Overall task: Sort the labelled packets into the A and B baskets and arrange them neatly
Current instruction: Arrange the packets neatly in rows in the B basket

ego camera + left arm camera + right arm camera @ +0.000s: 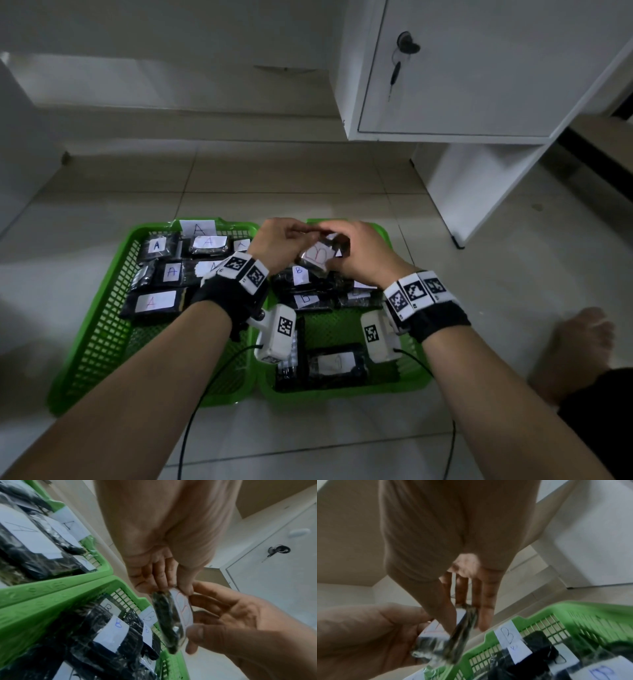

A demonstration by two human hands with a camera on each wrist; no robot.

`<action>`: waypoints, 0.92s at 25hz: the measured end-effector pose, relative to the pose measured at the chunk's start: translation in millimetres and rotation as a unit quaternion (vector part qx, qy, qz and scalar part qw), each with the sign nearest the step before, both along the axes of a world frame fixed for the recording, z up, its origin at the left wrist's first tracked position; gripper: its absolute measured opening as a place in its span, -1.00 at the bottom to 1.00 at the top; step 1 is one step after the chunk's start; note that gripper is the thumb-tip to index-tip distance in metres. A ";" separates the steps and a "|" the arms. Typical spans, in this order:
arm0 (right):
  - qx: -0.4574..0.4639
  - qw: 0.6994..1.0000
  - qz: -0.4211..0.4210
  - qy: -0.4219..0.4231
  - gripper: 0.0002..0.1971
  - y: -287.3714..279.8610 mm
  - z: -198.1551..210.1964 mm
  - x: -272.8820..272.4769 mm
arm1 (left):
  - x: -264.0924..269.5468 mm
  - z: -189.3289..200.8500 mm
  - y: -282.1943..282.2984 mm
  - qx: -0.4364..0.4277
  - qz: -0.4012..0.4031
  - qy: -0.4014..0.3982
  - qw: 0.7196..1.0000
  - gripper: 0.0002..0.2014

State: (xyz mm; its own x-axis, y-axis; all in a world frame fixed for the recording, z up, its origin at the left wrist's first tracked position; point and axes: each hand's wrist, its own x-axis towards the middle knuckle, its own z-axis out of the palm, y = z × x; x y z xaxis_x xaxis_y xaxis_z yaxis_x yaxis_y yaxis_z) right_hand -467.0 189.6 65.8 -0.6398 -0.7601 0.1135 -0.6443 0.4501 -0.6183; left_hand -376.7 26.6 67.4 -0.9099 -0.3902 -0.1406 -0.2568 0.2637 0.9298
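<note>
Both hands hold one black packet [318, 255] with a red B on its white label, above the far end of the B basket [342, 394]. My left hand [296, 240] pinches its left edge and my right hand [342, 248] grips its right side. In the left wrist view the packet [171, 622] stands on edge between thumb and fingers. The right wrist view shows the packet [462, 627] over the basket's B tag [506, 634]. Several B packets [301, 277] lie in that basket. The A basket [102, 342] on the left holds several A packets [157, 246].
Both green baskets sit side by side on a tiled floor. One more packet [337, 365] lies at the near end of the B basket. A white cabinet [462, 85] with a key in its lock hangs at the right. A bare foot [582, 339] rests right of the baskets.
</note>
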 end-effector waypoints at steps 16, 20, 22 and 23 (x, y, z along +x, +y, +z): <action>0.120 0.979 -0.106 0.128 -0.39 51.2 -3.2 -65.2 | -24.6 -25.1 12.1 -0.281 -0.144 -0.061 0.947 -0.36; 0.265 0.941 -0.057 0.202 -0.44 50.4 -24.2 -78.0 | -19.5 -50.2 10.5 -0.407 -0.265 -0.178 0.855 -0.19; 0.304 0.924 -0.030 0.231 -0.50 41.0 -38.8 -77.9 | -19.5 -50.5 12.1 -0.429 -0.263 -0.158 0.849 -0.23; 0.317 0.916 -0.025 0.246 -0.57 36.4 -47.1 -78.0 | -19.3 -49.5 12.9 -0.434 -0.264 -0.155 0.847 -0.24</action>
